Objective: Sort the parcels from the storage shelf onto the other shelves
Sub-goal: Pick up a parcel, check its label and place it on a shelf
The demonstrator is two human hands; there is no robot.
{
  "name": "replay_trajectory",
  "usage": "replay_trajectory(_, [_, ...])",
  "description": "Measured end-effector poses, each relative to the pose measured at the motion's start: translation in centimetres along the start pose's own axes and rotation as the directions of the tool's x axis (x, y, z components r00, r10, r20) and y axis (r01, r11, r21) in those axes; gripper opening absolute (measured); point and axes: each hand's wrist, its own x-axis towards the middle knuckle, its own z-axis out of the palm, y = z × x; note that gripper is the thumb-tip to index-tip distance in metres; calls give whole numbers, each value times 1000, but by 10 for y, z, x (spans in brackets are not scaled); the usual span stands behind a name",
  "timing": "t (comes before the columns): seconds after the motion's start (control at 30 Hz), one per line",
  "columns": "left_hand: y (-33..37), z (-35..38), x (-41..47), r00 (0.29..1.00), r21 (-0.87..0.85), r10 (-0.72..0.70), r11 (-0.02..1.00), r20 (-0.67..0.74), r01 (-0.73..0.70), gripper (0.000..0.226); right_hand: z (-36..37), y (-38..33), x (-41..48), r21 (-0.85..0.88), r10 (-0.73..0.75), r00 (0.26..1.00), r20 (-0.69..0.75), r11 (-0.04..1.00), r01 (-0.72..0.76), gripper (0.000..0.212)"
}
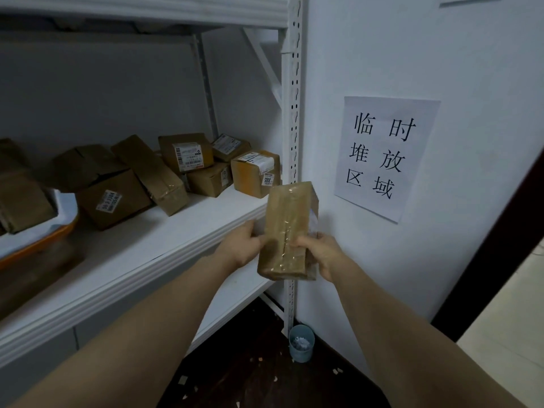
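Parcels (185, 153) crowd the white shelf (206, 214) beside a wall sign (385, 157).

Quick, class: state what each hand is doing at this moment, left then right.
Left hand: grips the left side of the taped brown parcel.
Right hand: grips the same parcel's right side, thumb on its front face.

Dim, bluish light; wide-angle edge distortion
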Motion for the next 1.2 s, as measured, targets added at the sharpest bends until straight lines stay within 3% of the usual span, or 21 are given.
replay_trajectory(0.07, [11,6,-1,992,-347,-98,930,78,120,69,7,1,0,-176,-113,994,-13,978,108,54])
replay_trajectory(0.1, [15,9,-1,986,-435,-120,886,119,160,73,11,2,1,-278,-176,984,-17,946,165,63])
replay_trajectory(0.2, [16,18,3,974,-523,-175,822,146,227,74,19,6,1,-530,-299,954,1,809,254,104])
replay_trajectory(0.33, [11,20,5,974,-624,-222,755,45,201,26,17,5,-3,-579,-298,947,117,754,309,133])
replay_trajectory(0.47, [8,24,6,955,-585,-291,765,60,269,21,3,13,-4,-643,-214,961,176,714,277,146])
replay_trajectory(0.53, [7,28,6,945,-579,-318,758,76,301,33,-4,18,-3,-687,-167,971,173,686,240,141])
replay_trajectory(0.67, [4,46,4,907,-556,-371,720,197,415,48,-17,28,-2,-728,-151,978,144,653,208,108])
replay_trajectory(0.83, [-14,64,1,871,-278,-449,826,200,490,37,-30,50,9,-841,-76,997,-16,541,28,94])
replay_trajectory(0.93, [-33,67,7,842,-157,-509,830,178,535,39,-33,65,22,-854,-17,997,-78,516,-58,84])
replay_trajectory(1.2, [-72,68,62,832,-16,-520,846,194,533,34,-5,89,81,-900,63,993,-98,421,-116,94])
